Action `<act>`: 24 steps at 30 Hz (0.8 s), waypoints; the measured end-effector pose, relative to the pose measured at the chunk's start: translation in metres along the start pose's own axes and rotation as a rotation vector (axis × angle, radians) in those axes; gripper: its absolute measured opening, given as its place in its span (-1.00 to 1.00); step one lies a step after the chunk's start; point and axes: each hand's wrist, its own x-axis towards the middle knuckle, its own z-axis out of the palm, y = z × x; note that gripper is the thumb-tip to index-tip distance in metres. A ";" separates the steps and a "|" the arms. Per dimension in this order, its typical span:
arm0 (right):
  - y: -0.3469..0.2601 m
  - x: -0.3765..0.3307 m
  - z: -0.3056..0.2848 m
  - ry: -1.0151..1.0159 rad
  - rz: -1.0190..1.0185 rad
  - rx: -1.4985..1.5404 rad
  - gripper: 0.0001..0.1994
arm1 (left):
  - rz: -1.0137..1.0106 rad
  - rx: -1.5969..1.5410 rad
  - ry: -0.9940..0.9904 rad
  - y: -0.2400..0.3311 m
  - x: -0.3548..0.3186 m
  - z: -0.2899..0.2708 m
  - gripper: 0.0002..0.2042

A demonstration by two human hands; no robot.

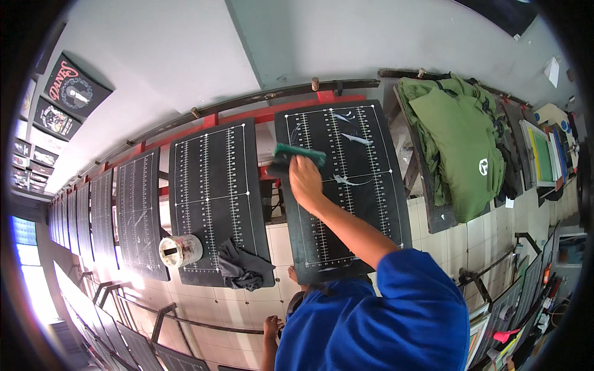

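Observation:
My right hand (304, 179) is closed around a squeegee-like tool (299, 152) with a long green edge and a dark lower part. It is over the upper left of a black printing board (365, 222) marked with white ruled scales and lines. White, wet-looking streaks (357, 139) lie on that board, to the right of the tool. My left hand (271, 326) hangs low beside my body, below the board, its fingers curled with nothing visible in them. The tool's underside is hidden, so I cannot tell whether it touches the board.
On the neighbouring board (218, 161) lie a stained white tub (180, 251) with a slotted top and a crumpled dark cloth (244, 266). Green garments (455, 148) cover a board at right. A red rail (266, 114) runs behind; another rack (204, 324) stands below.

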 end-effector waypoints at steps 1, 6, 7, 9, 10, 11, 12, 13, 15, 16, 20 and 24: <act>0.004 0.023 0.016 0.076 0.022 -0.050 -0.76 | -0.010 -0.011 0.009 0.004 -0.003 -0.001 -0.67; 0.053 0.092 0.048 0.069 0.247 -0.376 -0.83 | -0.006 -0.151 0.053 0.016 -0.005 0.001 -0.70; 0.066 0.092 0.047 0.048 0.271 -0.395 -0.82 | -0.001 -0.179 0.053 0.018 -0.006 0.003 -0.70; 0.095 0.088 0.037 0.046 0.307 -0.430 -0.81 | 0.025 -0.180 0.044 0.015 0.003 0.003 -0.70; 0.115 0.082 0.030 0.070 0.326 -0.457 -0.80 | 0.043 -0.176 0.028 0.017 0.010 0.004 -0.69; 0.132 0.074 0.020 0.047 0.347 -0.431 -0.80 | 0.044 -0.165 0.017 0.018 0.013 0.007 -0.69; 0.147 0.066 0.009 0.025 0.370 -0.405 -0.79 | 0.044 -0.152 0.004 0.022 0.016 0.010 -0.69; 0.156 0.053 -0.004 0.030 0.328 -0.365 -0.79 | 0.043 -0.141 -0.004 0.022 0.017 0.012 -0.69; 0.154 0.013 -0.031 0.035 0.238 -0.297 -0.71 | 0.008 -0.157 -0.002 0.016 0.018 0.015 -0.69; 0.146 -0.010 -0.045 0.038 0.188 -0.272 -0.64 | -0.003 -0.167 -0.004 0.014 0.021 0.017 -0.69; 0.127 -0.072 -0.079 -0.127 0.051 -0.097 -0.44 | -0.058 -0.183 -0.046 0.009 0.025 0.025 -0.69; 0.130 -0.027 -0.072 -0.121 -0.145 -0.001 -0.50 | -0.066 -0.086 -0.071 0.014 0.014 0.026 -0.68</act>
